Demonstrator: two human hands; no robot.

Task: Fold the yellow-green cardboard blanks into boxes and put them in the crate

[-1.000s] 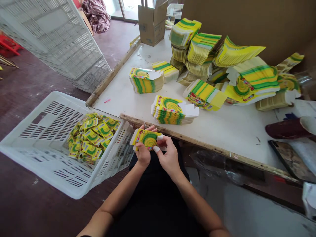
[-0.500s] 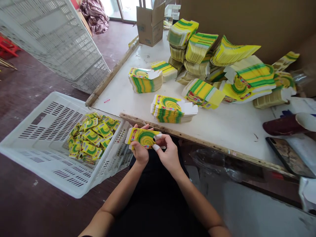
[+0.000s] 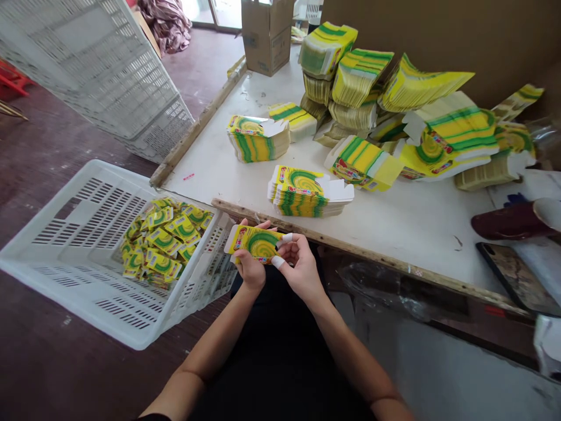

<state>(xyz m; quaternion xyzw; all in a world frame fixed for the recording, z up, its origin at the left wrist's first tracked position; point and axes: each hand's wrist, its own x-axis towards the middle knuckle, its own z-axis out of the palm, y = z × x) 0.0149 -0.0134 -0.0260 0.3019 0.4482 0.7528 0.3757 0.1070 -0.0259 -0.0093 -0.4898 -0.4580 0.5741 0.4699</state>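
Note:
A small yellow and green printed carton point(image 3: 256, 242) lies between my two hands, just off the table's front edge. My left hand point(image 3: 250, 270) is closed around its left part, thumb on the front and fingers behind. At the carton's right end is my right hand point(image 3: 300, 260), thumb and forefinger pinching it; white covers wrap those fingertips. A stack of flat cartons point(image 3: 302, 193) rests on the table right in front of my hands. To the left, a white plastic crate point(image 3: 87, 257) holds a heap of yellow-green cartons point(image 3: 164, 240).
The white table point(image 3: 394, 216) has a wooden edge strip. More carton bundles point(image 3: 362, 76) are piled at the back. A brown cardboard box point(image 3: 267, 41) stands at the far corner. A dark red mug point(image 3: 502, 221) and a phone point(image 3: 517, 278) lie right. Stacked white crates point(image 3: 100, 76) lean left.
My right thumb and forefinger have spread slightly apart at the carton's end, and its other fingers curl more. The left hand keeps its hold. The whole view has shifted a little.

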